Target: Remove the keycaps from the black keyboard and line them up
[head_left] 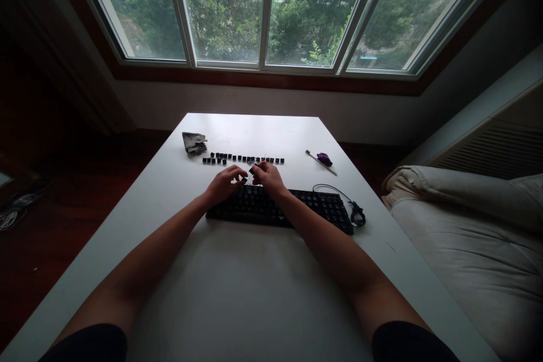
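Observation:
A black keyboard (314,203) lies across the white table, partly covered by my hands and right forearm. Just above its back edge, my right hand (268,175) pinches what looks like a wire keycap puller (251,171), a small dark piece with thin pale wires. To its left is my left hand (224,185), thumb and fingertips drawn together at a small dark keycap (244,179). Fine detail at the fingertips is too small to make out. Behind the hands, loose black keycaps (229,156) stand in two rows, partly hidden by my right hand.
On the white table (178,271), a crumpled grey cloth (194,142) lies at the back left. A thin brush (321,163) and a purple bunched item (324,159) are at the back right. The coiled cable (357,216) rests by the keyboard's right end. A pale sofa (466,226) stands at right.

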Tool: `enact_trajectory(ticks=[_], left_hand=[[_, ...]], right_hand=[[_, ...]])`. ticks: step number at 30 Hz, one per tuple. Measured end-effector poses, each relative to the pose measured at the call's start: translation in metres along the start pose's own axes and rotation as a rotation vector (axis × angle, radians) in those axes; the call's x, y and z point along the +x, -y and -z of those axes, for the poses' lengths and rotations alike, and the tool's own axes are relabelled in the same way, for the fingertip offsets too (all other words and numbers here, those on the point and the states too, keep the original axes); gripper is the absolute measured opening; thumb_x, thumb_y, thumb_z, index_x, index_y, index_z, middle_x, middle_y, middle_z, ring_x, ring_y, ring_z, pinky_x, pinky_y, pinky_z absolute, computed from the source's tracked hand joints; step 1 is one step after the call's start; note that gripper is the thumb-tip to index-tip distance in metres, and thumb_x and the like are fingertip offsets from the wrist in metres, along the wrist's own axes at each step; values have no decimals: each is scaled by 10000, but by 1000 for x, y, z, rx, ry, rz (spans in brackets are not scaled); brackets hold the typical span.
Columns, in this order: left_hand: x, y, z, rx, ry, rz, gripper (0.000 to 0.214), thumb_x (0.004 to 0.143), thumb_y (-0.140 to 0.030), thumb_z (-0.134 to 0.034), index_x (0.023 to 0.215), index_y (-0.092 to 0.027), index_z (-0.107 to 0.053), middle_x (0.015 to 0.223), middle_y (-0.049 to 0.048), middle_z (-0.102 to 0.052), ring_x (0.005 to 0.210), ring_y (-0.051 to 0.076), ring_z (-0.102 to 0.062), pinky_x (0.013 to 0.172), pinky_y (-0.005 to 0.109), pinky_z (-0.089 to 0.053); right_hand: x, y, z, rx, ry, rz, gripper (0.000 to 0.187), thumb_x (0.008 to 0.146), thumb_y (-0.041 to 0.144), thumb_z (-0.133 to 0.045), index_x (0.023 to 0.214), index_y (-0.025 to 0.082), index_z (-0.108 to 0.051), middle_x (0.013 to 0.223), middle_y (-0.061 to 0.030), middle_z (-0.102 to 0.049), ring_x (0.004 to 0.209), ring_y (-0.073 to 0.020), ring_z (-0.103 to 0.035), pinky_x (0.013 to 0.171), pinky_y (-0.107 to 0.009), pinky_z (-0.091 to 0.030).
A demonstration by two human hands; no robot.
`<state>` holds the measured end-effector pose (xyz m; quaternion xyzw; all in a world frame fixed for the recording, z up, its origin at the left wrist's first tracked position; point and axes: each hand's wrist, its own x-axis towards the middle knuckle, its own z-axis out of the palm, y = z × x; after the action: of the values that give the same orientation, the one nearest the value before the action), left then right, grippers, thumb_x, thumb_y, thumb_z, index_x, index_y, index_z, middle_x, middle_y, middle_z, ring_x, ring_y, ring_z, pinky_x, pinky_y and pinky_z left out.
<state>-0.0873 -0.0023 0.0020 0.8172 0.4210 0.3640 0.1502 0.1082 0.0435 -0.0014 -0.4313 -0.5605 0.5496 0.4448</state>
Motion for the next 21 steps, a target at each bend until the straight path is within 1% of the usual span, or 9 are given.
enact_trajectory(ticks=[4,8,11,15,21], left_hand=[[0,4,2,166,65,-104,221,972,-273,-538,1126,-258,-696,1078,74,-654,937,186,-629,856,334,-506],[1,9,3,285,120,-200,203,974,-266,-540,1107,-246,-692,1066,76,-651,959,199,-618,870,348,-496],[1,10,3,339,127,-245,156,953,-265,-580,1067,-234,-682,1094,77,-640,980,211,-605,875,365,-497],[0,8,0,338,109,-254,133,944,-265,-597,1051,-236,-670,1138,78,-621,1014,218,-591,875,372,-502],[-2,3,-2,255,70,-236,138,968,-309,-569,1004,-230,-677,1068,67,-632,1005,206,-592,875,347,-498]], right_hand=[[0,-2,-1,44,9,-28,225,835,368,-674,829,189,-538,633,25,-597,511,-118,-602,511,-251,-559],[2,-8,-1,13,31,-33,205,844,359,-652,806,185,-550,627,27,-599,503,-116,-597,497,-243,-549],[3,-11,0,-32,43,-23,191,846,350,-648,813,181,-567,635,23,-611,497,-118,-604,484,-236,-535],[5,-13,3,-96,56,-20,171,853,336,-647,832,181,-578,647,16,-631,487,-120,-615,475,-228,-522],[6,-12,4,-84,53,-92,143,876,309,-623,842,181,-567,608,23,-609,483,-124,-612,476,-237,-535]])
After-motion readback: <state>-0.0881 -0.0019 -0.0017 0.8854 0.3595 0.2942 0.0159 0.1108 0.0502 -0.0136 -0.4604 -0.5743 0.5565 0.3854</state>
